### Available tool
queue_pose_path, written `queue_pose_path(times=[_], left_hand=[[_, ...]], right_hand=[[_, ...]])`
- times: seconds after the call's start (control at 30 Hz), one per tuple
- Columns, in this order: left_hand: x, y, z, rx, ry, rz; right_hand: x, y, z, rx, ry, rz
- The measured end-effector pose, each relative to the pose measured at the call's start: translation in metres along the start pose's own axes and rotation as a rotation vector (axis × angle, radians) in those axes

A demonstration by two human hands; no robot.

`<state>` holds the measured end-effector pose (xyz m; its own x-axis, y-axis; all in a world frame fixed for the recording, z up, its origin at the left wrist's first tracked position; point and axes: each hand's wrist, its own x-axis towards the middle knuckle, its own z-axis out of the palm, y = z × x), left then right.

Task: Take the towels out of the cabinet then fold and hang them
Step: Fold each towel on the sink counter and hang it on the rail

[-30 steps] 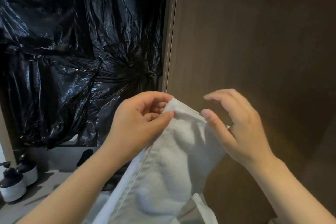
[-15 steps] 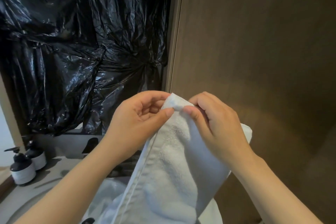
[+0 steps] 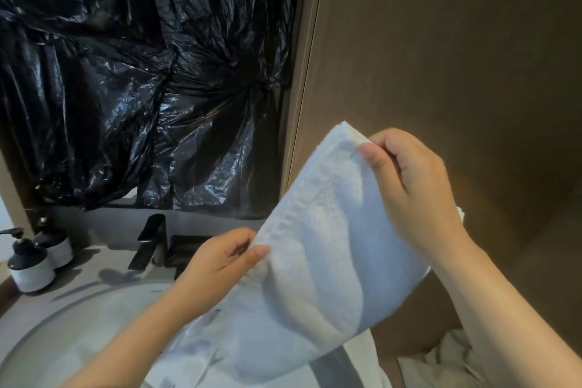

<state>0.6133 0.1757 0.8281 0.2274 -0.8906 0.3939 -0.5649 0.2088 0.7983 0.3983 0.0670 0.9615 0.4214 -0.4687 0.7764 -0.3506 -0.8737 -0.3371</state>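
Right hand [image 3: 415, 192]: raised at right, thumb and curled fingers pinching the top corner of the towel [image 3: 315, 261].
Left hand [image 3: 220, 261]: lower and to the left, thumb and fingers pinching the hemmed left edge partway down.
Towel: white terry, held in the air between the hands and in front of the body. It looks doubled over.
Long axis: slants from the far upper right corner to the near lower left.
Key relation: the hands are well apart along one edge. The loose lower end lies nearer the left hand, so my guess is that hand takes it for the next fold.
Basin [image 3: 72, 302]: near left, under the towel's hanging end. What is in it is unclear.
Pump bottles [image 3: 30, 271]: two, at far left beside the tap [image 3: 148, 239]. How full they are can't be seen.
Backdrop: black plastic sheet [image 3: 141, 72] to the left, wood panel [image 3: 456, 57] to the right.
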Motion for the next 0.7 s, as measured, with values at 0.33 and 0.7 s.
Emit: queue_pose_path(times=[0.33, 0.7], left_hand=[[0.0, -0.018, -0.006, 0.259, -0.079, 0.113], [-0.003, -0.064, 0.06, 0.336, -0.593, -0.068]], right_hand=[[-0.054, 0.054, 0.019, 0.051, 0.005, 0.409], [-0.224, 0.117, 0.044, 0.045, -0.204, 0.962]])
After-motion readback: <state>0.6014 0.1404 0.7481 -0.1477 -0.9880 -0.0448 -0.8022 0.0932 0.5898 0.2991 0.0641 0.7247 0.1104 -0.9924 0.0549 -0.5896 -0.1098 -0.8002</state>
